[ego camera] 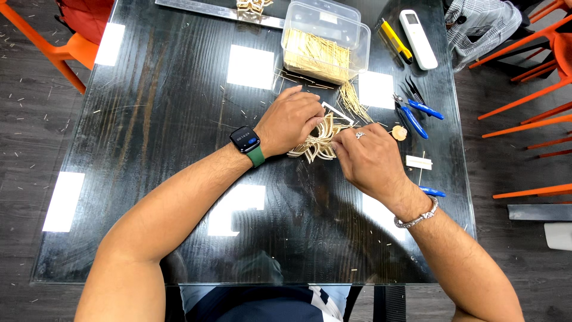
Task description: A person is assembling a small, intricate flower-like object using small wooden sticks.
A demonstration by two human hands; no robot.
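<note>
Stick model (317,143) sits pinched between your left hand (292,119) and right hand (368,156), both closed on it. Just beyond, the clear plastic tub (357,37) holds a heap of thin sticks (316,55), lid off.

The stick model (319,145) is a small pale piece built of thin wooden sticks, bent into curved, petal-like loops that fan outward; it lies flat on the dark glass table (179,119), near its middle; both hands cover parts of it, so only its centre and lower-left loops show.
</note>
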